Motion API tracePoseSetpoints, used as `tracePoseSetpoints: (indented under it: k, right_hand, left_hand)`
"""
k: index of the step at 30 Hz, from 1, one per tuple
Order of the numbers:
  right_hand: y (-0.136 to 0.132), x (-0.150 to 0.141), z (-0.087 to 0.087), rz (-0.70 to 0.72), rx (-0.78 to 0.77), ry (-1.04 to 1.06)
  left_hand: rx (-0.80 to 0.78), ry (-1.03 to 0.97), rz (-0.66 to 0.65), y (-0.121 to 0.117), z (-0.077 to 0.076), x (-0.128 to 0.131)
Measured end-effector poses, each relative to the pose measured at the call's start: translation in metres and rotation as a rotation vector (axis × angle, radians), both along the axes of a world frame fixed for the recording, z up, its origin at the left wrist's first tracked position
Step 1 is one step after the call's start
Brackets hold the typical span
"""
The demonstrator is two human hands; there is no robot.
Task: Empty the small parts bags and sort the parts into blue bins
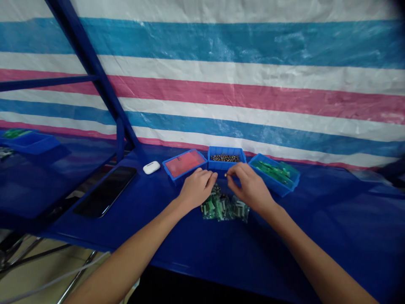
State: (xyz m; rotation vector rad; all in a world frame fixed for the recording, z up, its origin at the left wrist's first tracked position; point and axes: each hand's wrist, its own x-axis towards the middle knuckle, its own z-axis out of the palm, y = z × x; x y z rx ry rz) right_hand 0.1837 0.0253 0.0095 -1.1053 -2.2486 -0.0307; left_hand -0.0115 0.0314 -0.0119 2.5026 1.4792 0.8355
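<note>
My right hand (249, 185) pinches a small brass-coloured metal piece (225, 174) between thumb and fingertips, just in front of the blue bin of small metal pieces (225, 158). To its left, my left hand (198, 189) is closed, thumb pressed to the curled fingers; whatever it may hold is hidden. Below and between both hands lie several small clear bags (223, 209) with green and pale parts inside. A blue bin with a flat red-pink sheet or packet (184, 164) stands behind my left hand. Beyond my right hand is a blue bin of green strip-like parts (274, 171).
A white earbud case (151, 167) and a black phone (106, 191) lie to the left on the blue table (177, 249). A blue metal frame post (95, 71) rises behind. Farther left sits another blue bin (31, 141). Striped plastic sheeting (240, 76) hangs along the back.
</note>
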Motion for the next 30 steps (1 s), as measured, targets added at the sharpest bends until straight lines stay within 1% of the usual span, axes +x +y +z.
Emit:
tracePoseSetpoints:
  k: [2, 4, 5, 7, 9, 11, 13, 15, 16, 18, 20, 23, 27, 30]
  right_hand:
    - [0.020, -0.001, 0.014, -0.061, 0.046, -0.008]
    - [0.042, -0.001, 0.023, -0.122, 0.088, -0.081]
    - [0.051, 0.000, 0.024, -0.140, 0.084, -0.132]
    - [0.060, 0.003, 0.020, -0.168, 0.073, -0.203]
    - [0.056, 0.010, 0.011, -0.168, 0.053, -0.211]
    - [0.041, 0.020, 0.003, -0.112, -0.023, -0.197]
    - [0.023, 0.031, 0.001, 0.003, -0.187, -0.221]
    - [0.006, 0.041, 0.002, 0.095, -0.365, -0.281]
    - [0.000, 0.044, 0.003, 0.107, -0.434, -0.311]
    - [-0.009, 0.045, 0.005, 0.068, -0.524, -0.355]
    - [-0.014, 0.041, 0.003, 0.018, -0.580, -0.372]
    - [-0.016, 0.035, -0.001, 0.001, -0.633, -0.353]
    - [-0.014, 0.038, -0.005, 0.022, -0.679, -0.262]
    - [-0.011, 0.042, -0.002, 0.076, -0.702, -0.119]
  left_hand:
    - [0.020, 0.044, 0.046, 0.001, -0.001, -0.001]
    - [0.028, 0.072, 0.076, 0.001, -0.001, -0.002]
    - [0.027, 0.082, 0.087, 0.002, -0.002, -0.002]
    - [0.025, 0.088, 0.106, 0.002, -0.001, -0.003]
    - [0.028, 0.076, 0.119, 0.002, -0.001, -0.004]
    - [0.032, 0.054, 0.129, 0.002, 0.000, -0.004]
    - [0.022, 0.026, 0.132, 0.003, 0.000, -0.005]
    - [0.000, -0.006, 0.127, 0.004, -0.001, -0.005]
    - [-0.011, -0.020, 0.125, 0.004, -0.001, -0.006]
    - [-0.025, -0.034, 0.126, 0.005, -0.003, -0.006]
    - [-0.025, -0.036, 0.132, 0.006, -0.005, -0.006]
    - [-0.022, -0.033, 0.129, 0.006, -0.005, -0.006]
    - [-0.023, -0.030, 0.097, 0.003, -0.003, -0.004]
    - [-0.017, -0.025, 0.078, 0.002, -0.001, -0.002]
